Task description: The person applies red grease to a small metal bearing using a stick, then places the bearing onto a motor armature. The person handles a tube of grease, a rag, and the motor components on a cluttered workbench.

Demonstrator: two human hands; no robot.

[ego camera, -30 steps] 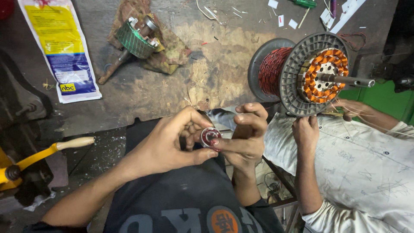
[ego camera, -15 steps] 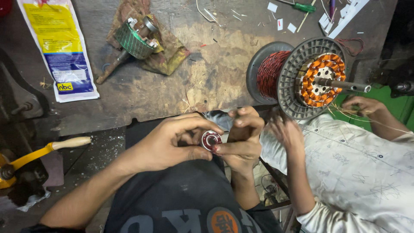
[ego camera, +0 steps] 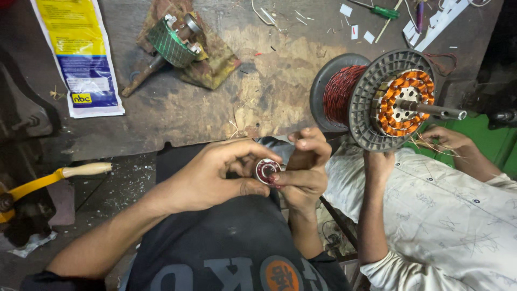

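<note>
Pinching a small red-wound coil (ego camera: 267,171) between both sets of fingers, left hand (ego camera: 215,175) and right hand (ego camera: 301,172) meet face-on, equally near.

Worn wooden tabletop (ego camera: 269,102): yellow-blue-white plastic bag (ego camera: 78,54) flat at far left, green-wrapped motor stator (ego camera: 175,37) on a dirty brown rag (ego camera: 215,67) next to it, white paper scraps (ego camera: 355,29) and a green-handled screwdriver (ego camera: 382,11) along the far edge. Grey spool of red copper wire (ego camera: 344,91) sits on its side at the tabletop's right edge, with an orange-wound stator (ego camera: 406,102) on a metal shaft (ego camera: 436,110) in front of its flange; a co-worker in a white patterned shirt (ego camera: 452,215) has one hand (ego camera: 379,161) under the flange and the other hand (ego camera: 447,137) near the shaft. Yellow tool with a pale wooden handle (ego camera: 81,171) at lower left, over the dark floor.
</note>
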